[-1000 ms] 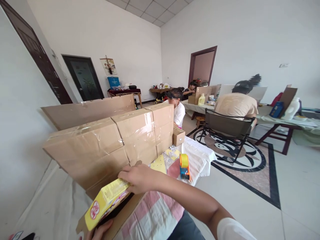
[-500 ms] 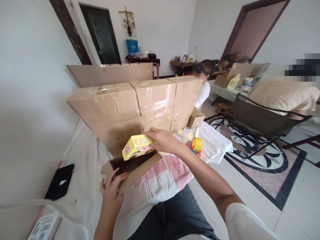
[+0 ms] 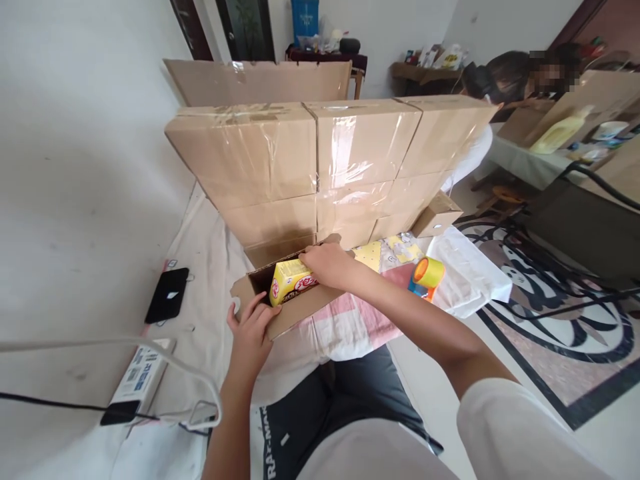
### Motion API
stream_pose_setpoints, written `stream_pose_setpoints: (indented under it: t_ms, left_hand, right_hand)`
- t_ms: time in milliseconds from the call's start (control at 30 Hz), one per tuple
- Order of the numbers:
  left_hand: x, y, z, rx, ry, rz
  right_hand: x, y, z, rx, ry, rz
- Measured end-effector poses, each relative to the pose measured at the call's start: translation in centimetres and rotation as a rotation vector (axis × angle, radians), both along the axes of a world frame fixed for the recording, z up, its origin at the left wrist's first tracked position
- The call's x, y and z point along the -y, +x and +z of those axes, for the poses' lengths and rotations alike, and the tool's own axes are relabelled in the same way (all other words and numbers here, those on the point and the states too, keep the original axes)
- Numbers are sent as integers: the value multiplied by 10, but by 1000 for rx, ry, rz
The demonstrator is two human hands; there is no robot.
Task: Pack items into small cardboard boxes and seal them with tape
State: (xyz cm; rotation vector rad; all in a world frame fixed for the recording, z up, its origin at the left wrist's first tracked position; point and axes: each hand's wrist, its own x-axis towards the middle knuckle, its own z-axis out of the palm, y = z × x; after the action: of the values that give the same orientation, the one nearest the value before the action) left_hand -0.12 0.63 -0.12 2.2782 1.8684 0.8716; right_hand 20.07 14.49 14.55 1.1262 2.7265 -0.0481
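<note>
An open cardboard box (image 3: 303,312) lies in front of me on a patchwork cloth. Inside it, partly sunk below the rim, is a yellow printed carton (image 3: 290,280) with red and white lettering. My right hand (image 3: 331,265) grips the carton's right end from above, its fingers closed over the top. At the box's near left corner, my left hand (image 3: 251,328) holds the wall, fingertips reaching over the edge close to the carton. The box's floor is hidden from me.
Taped cardboard boxes (image 3: 367,150) form a wall behind the work. A small box (image 3: 437,215) and a yellow-orange tape roll (image 3: 429,272) stand to the right. At left lie a black phone (image 3: 167,295), a power strip (image 3: 143,373) and cables. People sit beyond, at right.
My right hand has lowered the yellow carton from above the rim into the cardboard box. My left hand stays at the box's left corner. The view has tilted down and turned left.
</note>
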Motion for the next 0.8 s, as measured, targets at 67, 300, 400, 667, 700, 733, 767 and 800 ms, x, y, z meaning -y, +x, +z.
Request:
stream_pose_setpoints:
  t_ms: [67, 300, 400, 667, 700, 733, 767, 800]
  left_hand:
    - [0, 0, 1, -8, 6, -11]
    - [1, -4, -7, 76, 136, -36]
    - [1, -3, -13, 122, 172, -38]
    - [-3, 3, -9, 139, 272, 53]
    - [-3, 3, -7, 137, 272, 57]
    - [-4, 3, -6, 137, 268, 57]
    - [-4, 3, -4, 136, 262, 54]
    - [-4, 3, -4, 137, 258, 50]
  right_hand:
    - [-1, 3, -3, -33, 12, 19]
    - [-1, 3, -21, -85, 125, 29]
    - [0, -7, -31, -11, 45, 86]
    - [-1, -23, -52, -23, 14, -2]
    - [-2, -22, -54, -41, 17, -13]
    - [-3, -21, -55, -62, 15, -19]
    - [-4, -19, -56, -84, 5, -17]
    - [-5, -16, -56, -112, -13, -7]
